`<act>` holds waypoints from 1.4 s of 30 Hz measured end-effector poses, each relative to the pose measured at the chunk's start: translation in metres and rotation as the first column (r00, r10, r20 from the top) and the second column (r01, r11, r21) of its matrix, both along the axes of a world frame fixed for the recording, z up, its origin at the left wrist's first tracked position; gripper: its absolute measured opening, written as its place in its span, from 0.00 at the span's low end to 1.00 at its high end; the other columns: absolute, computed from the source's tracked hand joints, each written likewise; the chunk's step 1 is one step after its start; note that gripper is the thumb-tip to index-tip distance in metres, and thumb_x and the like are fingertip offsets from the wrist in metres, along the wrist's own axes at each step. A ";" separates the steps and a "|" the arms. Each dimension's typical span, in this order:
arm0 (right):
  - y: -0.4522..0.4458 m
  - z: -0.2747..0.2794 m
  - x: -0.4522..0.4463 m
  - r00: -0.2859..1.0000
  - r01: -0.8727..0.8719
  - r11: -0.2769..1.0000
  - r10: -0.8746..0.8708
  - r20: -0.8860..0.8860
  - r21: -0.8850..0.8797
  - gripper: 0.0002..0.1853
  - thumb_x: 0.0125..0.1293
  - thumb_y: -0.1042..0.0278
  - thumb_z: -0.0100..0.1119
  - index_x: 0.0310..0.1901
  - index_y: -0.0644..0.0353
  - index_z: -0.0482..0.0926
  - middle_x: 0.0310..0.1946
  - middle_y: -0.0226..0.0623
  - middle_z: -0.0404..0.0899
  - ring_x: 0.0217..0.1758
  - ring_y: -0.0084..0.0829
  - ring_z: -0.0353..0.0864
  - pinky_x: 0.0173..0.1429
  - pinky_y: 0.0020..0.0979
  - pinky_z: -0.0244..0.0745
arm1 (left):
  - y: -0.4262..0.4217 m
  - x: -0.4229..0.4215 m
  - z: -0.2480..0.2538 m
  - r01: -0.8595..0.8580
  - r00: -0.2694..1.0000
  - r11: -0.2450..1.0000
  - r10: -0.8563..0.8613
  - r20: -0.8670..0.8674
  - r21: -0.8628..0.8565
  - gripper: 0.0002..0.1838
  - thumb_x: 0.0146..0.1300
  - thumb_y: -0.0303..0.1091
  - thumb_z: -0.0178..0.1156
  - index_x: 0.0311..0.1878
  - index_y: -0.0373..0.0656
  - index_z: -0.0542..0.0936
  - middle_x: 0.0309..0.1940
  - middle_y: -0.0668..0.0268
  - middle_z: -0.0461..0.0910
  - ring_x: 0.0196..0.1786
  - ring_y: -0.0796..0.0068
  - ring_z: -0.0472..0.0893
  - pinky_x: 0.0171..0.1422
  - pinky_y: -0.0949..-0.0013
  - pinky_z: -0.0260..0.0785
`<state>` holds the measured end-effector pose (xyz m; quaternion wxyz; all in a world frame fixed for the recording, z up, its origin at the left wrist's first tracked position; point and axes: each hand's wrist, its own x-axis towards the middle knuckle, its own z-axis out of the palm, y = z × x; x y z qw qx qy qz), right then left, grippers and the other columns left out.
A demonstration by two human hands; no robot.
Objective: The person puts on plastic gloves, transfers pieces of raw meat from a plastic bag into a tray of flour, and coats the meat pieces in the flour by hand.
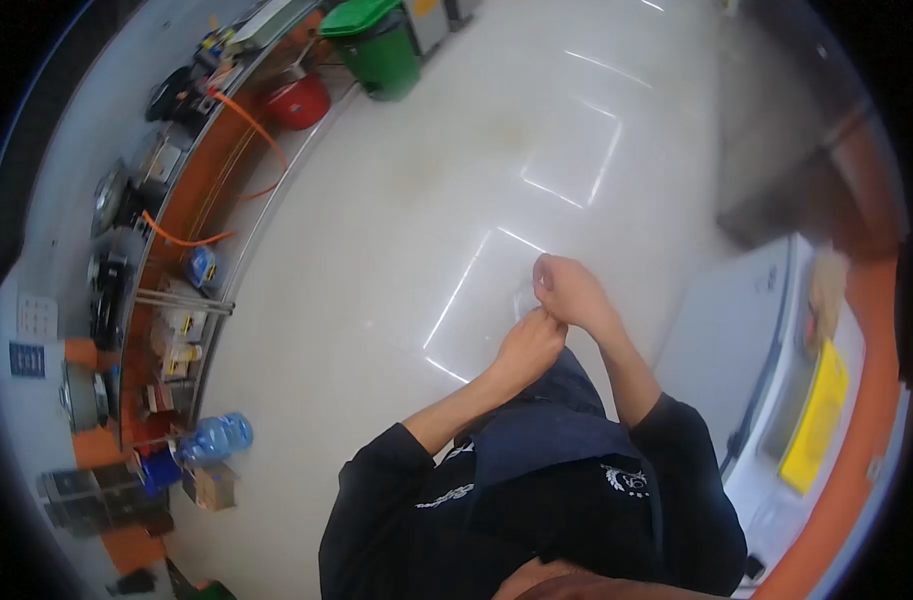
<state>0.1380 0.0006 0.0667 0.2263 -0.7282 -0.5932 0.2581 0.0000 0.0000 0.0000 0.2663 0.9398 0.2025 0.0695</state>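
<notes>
In front of my waist my two hands meet over the floor. My left hand (532, 348) is closed, its fingers curled against the right one. My right hand (574, 291) is closed too, set just beyond and slightly right of the left. A pale, see-through sliver (522, 300) shows beside the fingers; whether it is thin plastic held in them, I cannot make out. Below the hands hangs a dark blue apron (546, 435) over my black top.
Along the left runs a metal shelf with pans and orange hoses (251, 120). A blue water bottle (216, 438) stands near its end. Beyond are a red bucket (298, 102) and a green bin (381, 55). At right stands a white chest unit (731, 340) with a yellow board (814, 420).
</notes>
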 end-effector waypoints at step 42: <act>1.114 -0.010 -0.220 0.950 -0.237 0.736 0.313 -0.008 0.635 0.06 0.54 0.69 0.61 0.33 0.60 0.76 0.33 0.38 0.76 0.36 0.45 0.76 0.43 0.42 0.71 | 1.151 -0.185 0.010 0.369 -0.152 0.278 0.959 0.238 -0.887 0.25 0.71 0.51 0.45 0.62 0.43 0.68 0.56 0.64 0.72 0.57 0.69 0.71 0.63 0.63 0.64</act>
